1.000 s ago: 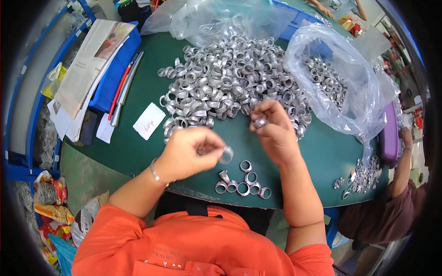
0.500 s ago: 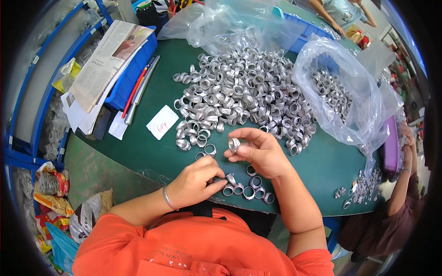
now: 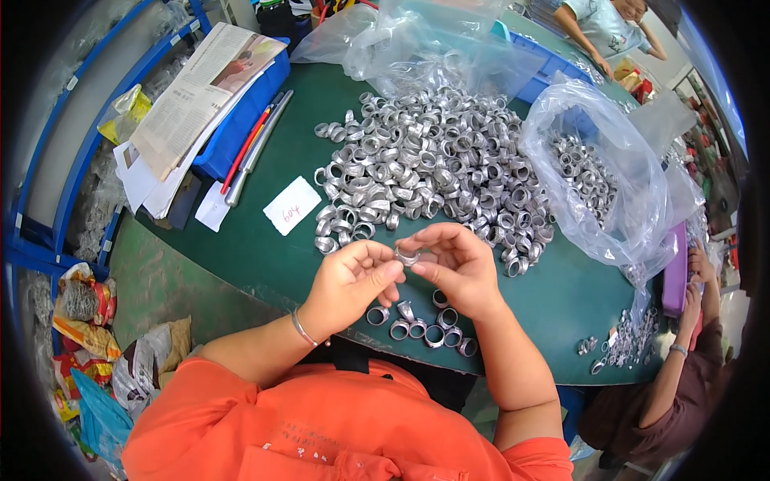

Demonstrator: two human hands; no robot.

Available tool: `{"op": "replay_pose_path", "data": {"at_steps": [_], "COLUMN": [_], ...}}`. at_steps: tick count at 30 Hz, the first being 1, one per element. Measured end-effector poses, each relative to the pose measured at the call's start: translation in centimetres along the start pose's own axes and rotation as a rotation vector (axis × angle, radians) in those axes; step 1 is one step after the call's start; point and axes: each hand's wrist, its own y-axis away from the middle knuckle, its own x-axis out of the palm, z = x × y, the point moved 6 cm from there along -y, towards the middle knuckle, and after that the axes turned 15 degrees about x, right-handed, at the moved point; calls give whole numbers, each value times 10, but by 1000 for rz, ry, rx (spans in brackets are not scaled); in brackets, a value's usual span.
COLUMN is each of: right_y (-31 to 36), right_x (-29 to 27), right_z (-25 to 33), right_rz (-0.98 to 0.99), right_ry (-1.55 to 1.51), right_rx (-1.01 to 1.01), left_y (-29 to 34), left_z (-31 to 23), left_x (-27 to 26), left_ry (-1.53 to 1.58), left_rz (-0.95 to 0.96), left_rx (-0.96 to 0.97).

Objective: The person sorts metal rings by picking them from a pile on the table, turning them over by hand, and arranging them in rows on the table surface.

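Observation:
My right hand (image 3: 459, 268) pinches a silver metal ring (image 3: 408, 257) between thumb and fingers, above the green table. My left hand (image 3: 349, 280), a bangle on its wrist, meets the ring's left side with its curled fingers and thumb tip. Just below my hands, near the table's front edge, lie several set-apart rings (image 3: 435, 336) in a loose row. Beyond them spreads a large pile of similar rings (image 3: 433, 160). The underside of the held ring is partly hidden by my fingers.
A plastic bag of rings (image 3: 589, 172) lies at right, near small metal pieces (image 3: 630, 341) and a purple tray (image 3: 675, 268). A white paper slip (image 3: 292, 206), pens (image 3: 255, 148) and a blue bin (image 3: 241, 120) under newspaper are left. Co-workers sit at right and far right.
My left hand has risen from the row of rings to the held ring. The ring has turned in my right fingers. The view has shifted slightly.

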Motion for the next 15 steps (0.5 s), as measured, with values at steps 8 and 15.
{"op": "replay_pose_path", "data": {"at_steps": [8, 15], "right_y": [10, 7], "right_x": [20, 43], "right_z": [20, 12], "right_rz": [-88, -21], "right_ry": [620, 905], "right_rx": [-411, -376], "left_y": [3, 13], "left_z": [-2, 3], "left_x": [-26, -23], "left_ry": [-26, -28], "left_rz": [-94, -68], "left_rx": [80, 52]}}
